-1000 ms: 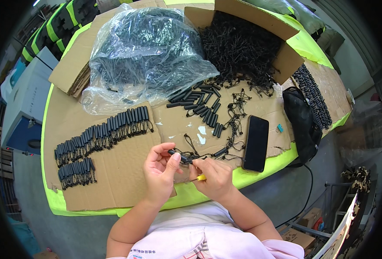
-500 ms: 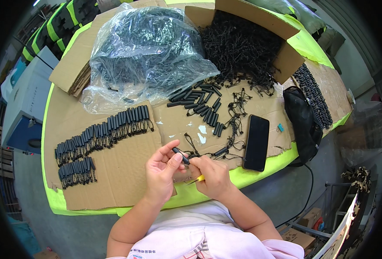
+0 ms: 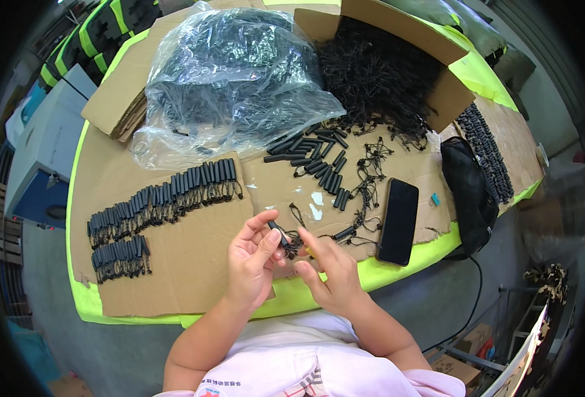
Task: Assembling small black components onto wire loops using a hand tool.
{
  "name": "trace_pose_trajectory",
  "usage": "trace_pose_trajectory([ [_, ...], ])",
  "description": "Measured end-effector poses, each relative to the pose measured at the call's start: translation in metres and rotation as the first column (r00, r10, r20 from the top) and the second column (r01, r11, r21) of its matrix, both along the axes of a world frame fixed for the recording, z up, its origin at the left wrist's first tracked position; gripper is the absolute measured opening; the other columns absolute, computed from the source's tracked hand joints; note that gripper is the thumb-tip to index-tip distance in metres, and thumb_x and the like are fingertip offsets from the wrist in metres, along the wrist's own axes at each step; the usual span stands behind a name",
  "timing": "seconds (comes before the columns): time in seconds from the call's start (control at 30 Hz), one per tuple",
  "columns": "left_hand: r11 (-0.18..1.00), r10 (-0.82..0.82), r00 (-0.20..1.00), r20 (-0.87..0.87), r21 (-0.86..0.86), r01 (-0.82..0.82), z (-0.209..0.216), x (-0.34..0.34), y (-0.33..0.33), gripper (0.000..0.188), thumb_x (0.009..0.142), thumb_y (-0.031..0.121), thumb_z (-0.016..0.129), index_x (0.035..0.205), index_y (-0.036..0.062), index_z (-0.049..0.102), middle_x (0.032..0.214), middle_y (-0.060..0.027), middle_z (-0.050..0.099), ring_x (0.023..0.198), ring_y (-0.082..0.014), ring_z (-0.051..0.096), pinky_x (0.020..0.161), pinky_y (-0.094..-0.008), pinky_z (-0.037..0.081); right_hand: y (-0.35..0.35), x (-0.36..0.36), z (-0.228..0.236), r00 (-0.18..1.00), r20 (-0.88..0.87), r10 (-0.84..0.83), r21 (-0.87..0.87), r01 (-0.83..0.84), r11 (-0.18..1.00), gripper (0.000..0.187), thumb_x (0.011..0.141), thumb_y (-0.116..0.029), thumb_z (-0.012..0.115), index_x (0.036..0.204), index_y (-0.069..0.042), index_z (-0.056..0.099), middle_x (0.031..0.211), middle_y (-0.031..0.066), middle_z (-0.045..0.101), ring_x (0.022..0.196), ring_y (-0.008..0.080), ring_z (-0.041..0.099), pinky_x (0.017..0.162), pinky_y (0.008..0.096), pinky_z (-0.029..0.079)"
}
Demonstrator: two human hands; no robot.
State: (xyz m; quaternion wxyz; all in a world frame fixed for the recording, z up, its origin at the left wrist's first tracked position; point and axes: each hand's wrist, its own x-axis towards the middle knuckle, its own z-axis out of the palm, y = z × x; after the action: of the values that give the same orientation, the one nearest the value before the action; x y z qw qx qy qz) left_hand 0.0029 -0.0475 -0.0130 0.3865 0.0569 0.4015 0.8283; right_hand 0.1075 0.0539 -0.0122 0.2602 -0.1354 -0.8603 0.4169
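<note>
Between the thumb and fingers of my left hand (image 3: 253, 261) is a short black tube (image 3: 274, 227), tilted, with dark cord loops (image 3: 292, 247) hanging from its lower end. Close by on the right, my right hand (image 3: 332, 271) has its thumb and index finger apart. A small part of a yellow-handled tool (image 3: 310, 252) shows at its inner fingers; the rest of the tool is hidden. Just past the hands, another black tube with cord (image 3: 343, 233) lies on the cardboard (image 3: 266, 188). Beyond it sits a pile of loose black tubes (image 3: 322, 169).
Two rows of corded tubes (image 3: 167, 198) lie to the left. A clear plastic bag (image 3: 233, 79) and an open carton (image 3: 458, 99) of black cords (image 3: 378, 73) stand at the back. A phone (image 3: 398, 221) and a black pouch (image 3: 468, 192) lie to the right.
My right hand has drawn slightly away from the tube, and its thumb and index finger have spread. Cord loops now show below the tube in my left hand. The view has shifted slightly.
</note>
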Motion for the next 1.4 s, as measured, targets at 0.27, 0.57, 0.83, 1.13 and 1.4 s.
trace_pose_trajectory([
  [0.27,0.996,0.09,0.996,-0.009,-0.013,-0.09,-0.004,0.003,0.002,0.028,0.082,0.006,0.061,0.105,0.0035,0.044,0.079,-0.0053,0.057,0.063,-0.0074,0.052,0.053,-0.019,0.045,-0.002,0.002,-0.007,0.994,-0.087,-0.067,0.447,0.099,0.889,0.045,0.067,-0.002,0.063,0.112,-0.004,0.056,0.073,0.0042,0.055,0.06,0.0173,0.055,0.048,0.0274,0.045],
  [0.57,0.954,0.213,0.9,-0.381,-0.12,-0.276,-0.014,0.01,-0.002,0.026,0.081,0.004,0.061,0.102,0.0037,0.045,0.083,-0.0033,0.052,0.066,-0.006,0.051,0.054,-0.0182,0.045,-0.009,-0.006,-0.005,0.994,-0.065,-0.082,0.366,0.1,0.925,0.038,0.073,-0.003,0.063,0.11,-0.002,0.056,0.073,0.009,0.057,0.059,0.0233,0.057,0.05,0.0305,0.047],
  [0.83,0.526,-0.129,0.609,-0.782,-0.575,-0.627,-0.006,-0.093,-0.11,0.019,0.077,-0.003,0.058,0.095,0.0021,0.054,0.069,0.0014,0.051,0.061,-0.0027,0.047,0.051,-0.0165,0.039,0.077,0.003,-0.021,0.918,0.113,-0.381,0.445,0.296,0.845,0.02,0.076,-0.018,0.062,0.094,-0.009,0.061,0.078,0.0092,0.063,0.062,0.0263,0.062,0.052,0.036,0.049],
  [1.13,0.209,-0.498,0.249,-0.831,-0.393,-0.895,-0.009,-0.094,-0.089,0.021,0.078,0.011,0.061,0.097,0.0023,0.057,0.089,-0.0126,0.054,0.079,-0.0261,0.056,0.069,-0.0351,0.045,0.11,-0.01,-0.028,0.79,0.254,-0.559,0.589,0.332,0.737,0.015,0.076,-0.018,0.061,0.086,-0.008,0.06,0.085,0.0089,0.058,0.063,0.0306,0.061,0.054,0.0384,0.049],
  [1.4,0.803,-0.406,-0.023,-0.914,-0.345,-0.485,-0.013,-0.064,0.074,0.011,0.078,0.01,0.06,0.084,0.0016,0.062,0.081,-0.0122,0.058,0.074,-0.0275,0.059,0.067,-0.0359,0.047,0.105,-0.006,-0.027,0.887,-0.022,-0.461,0.039,0.462,0.886,0.011,0.073,-0.007,0.064,0.081,-0.004,0.056,0.075,0.0085,0.061,0.056,0.0192,0.06,0.049,0.0284,0.046],
])
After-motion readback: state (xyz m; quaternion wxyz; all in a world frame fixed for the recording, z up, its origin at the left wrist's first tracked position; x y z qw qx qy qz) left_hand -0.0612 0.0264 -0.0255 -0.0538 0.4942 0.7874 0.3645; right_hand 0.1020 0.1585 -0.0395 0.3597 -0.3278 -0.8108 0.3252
